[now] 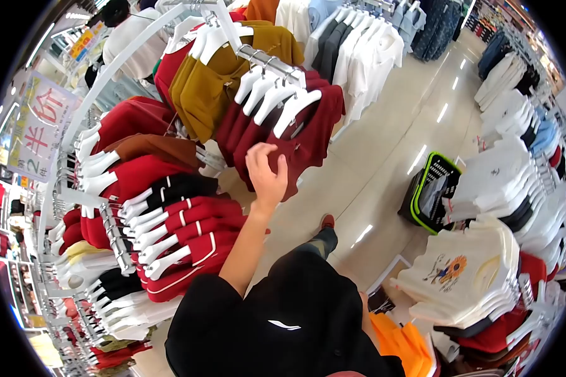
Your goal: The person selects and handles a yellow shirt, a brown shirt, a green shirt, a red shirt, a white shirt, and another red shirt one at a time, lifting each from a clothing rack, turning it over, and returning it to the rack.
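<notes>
My left hand (267,173) reaches forward with its fingers curved and apart, holding nothing. It overlaps the front maroon shirt (311,147) of a row that hangs on white hangers (295,112) from a metal rail arm (264,61). Behind these hang mustard-brown shirts (201,94). Beneath my left forearm, red tops with white trim (198,248) hang in a row. Beside my black shirt, only a strip of my right arm (368,320) shows; its fingers are hidden.
A black basket with a green rim (415,200) stands on the shiny floor (383,157). On the right, cream shirts with a sunflower print (456,270) and white shirts (493,173) hang along the aisle. A sale sign (41,129) hangs at the left. A person (129,47) is beyond the rack.
</notes>
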Available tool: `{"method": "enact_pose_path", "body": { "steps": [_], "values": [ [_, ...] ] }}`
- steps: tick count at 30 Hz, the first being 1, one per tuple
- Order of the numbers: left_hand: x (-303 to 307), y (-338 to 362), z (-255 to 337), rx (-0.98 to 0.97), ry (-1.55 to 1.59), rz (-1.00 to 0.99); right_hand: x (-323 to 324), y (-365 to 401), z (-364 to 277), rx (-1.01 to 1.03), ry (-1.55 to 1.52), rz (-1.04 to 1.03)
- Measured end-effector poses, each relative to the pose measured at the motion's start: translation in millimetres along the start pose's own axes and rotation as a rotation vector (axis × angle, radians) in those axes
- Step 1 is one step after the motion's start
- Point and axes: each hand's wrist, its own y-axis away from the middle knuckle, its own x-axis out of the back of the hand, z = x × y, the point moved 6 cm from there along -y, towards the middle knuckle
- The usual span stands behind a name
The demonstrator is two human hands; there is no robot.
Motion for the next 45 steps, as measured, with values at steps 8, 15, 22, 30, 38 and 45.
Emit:
{"method": "enact_pose_path", "body": {
  "steps": [8,15,22,30,38,45],
  "values": [
    [-54.3,-26.8,-52.8,0.586,-0.344,-0.458,46.4,-55.0,-135.7,0.336,0.398,-0.017],
    [-46.7,-45.6,-35.5,0.566,-0.246,-0.442,72.8,-58.8,-341.2,0.174,0.072,-0.072],
    [-44.5,-81.9,16.3,0.393,-0.081,-0.698,59.4,19.1,-551.2,0.616,-0.06,-0.102],
    [-113.9,-51.5,29.1,0.498,0.447,-1.033,78.1,69.4,-686.9,1.252,-0.283,-0.538],
    [-126.6,-50.8,3.5,0.819,0.75,-0.894,74.5,63.9,-623.4,0.792,-0.026,-0.323],
    [-152.1,-65.5,8.7,0.886,0.783,-0.913,89.6,0.2,-548.1,0.714,0.335,-0.436]
  ]
}}
